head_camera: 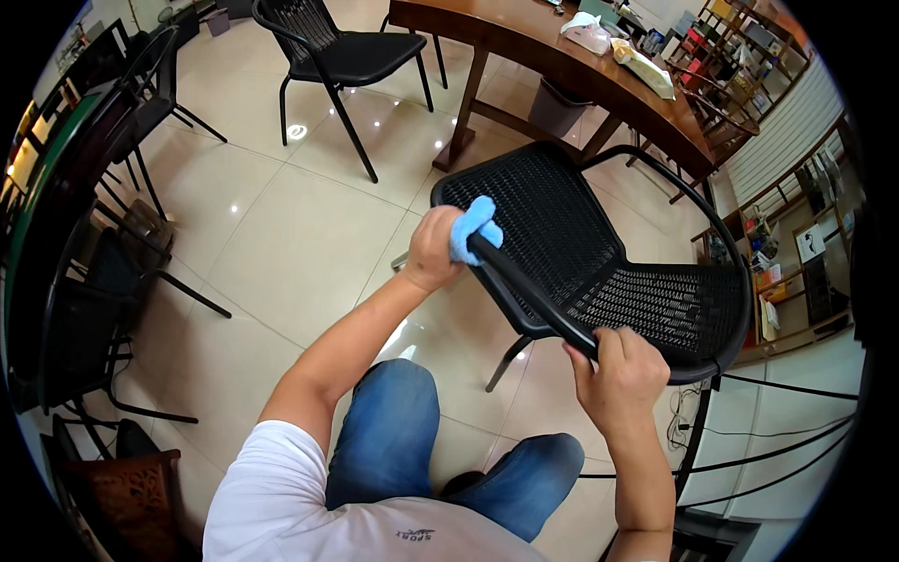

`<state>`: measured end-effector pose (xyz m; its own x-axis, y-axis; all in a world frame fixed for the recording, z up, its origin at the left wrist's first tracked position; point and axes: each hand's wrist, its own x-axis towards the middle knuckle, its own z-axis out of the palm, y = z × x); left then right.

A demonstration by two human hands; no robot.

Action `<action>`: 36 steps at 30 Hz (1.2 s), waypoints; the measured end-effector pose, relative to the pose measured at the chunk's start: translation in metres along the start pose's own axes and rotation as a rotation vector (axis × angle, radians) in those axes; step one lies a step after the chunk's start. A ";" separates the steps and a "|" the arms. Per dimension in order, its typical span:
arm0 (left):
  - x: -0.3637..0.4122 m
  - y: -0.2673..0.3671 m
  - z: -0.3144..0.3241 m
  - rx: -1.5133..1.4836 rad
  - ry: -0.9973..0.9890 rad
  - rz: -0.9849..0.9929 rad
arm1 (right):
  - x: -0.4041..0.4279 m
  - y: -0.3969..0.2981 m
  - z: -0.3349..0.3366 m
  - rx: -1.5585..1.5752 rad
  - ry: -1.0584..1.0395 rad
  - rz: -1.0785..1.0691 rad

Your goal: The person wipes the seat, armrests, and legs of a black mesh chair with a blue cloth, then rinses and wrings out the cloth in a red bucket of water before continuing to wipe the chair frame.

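A black woven armchair (537, 211) with a tubular frame stands in front of me, its backrest (653, 305) to the right. My left hand (432, 246) presses a light blue cloth (472, 228) around the front end of the near armrest (527, 284). Farther back along that same armrest, close to the backrest, my right hand (624, 369) grips the tube with its fingers over the top. Part of the cloth is hidden inside my left hand.
Beyond the chair is a wooden table (506, 35) with tissue packs (642, 67) on top and a waste bin (558, 109) beneath. Another black chair (351, 56) stands ahead. More chairs line a green-topped table (60, 147) at left. Shelves (786, 281) and cables (772, 460) are at right.
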<state>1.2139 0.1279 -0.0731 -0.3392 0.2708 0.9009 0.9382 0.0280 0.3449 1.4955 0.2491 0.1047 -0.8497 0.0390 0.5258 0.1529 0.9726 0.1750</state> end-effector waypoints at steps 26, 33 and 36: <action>-0.339 -0.184 -0.016 0.498 -0.904 -0.957 | -0.053 -0.004 -0.034 -0.051 -0.320 0.024; -0.305 -0.171 -0.024 0.267 -0.940 -0.915 | -0.045 -0.006 -0.035 -0.052 -0.315 0.037; -0.251 -0.129 -0.036 0.084 -0.816 -0.764 | -0.039 -0.009 -0.035 -0.031 -0.299 0.051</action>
<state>1.1755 0.0216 -0.3340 -0.7104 0.7037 0.0068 0.5148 0.5131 0.6868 1.5448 0.2307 0.1120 -0.9506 0.1581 0.2669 0.2108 0.9605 0.1818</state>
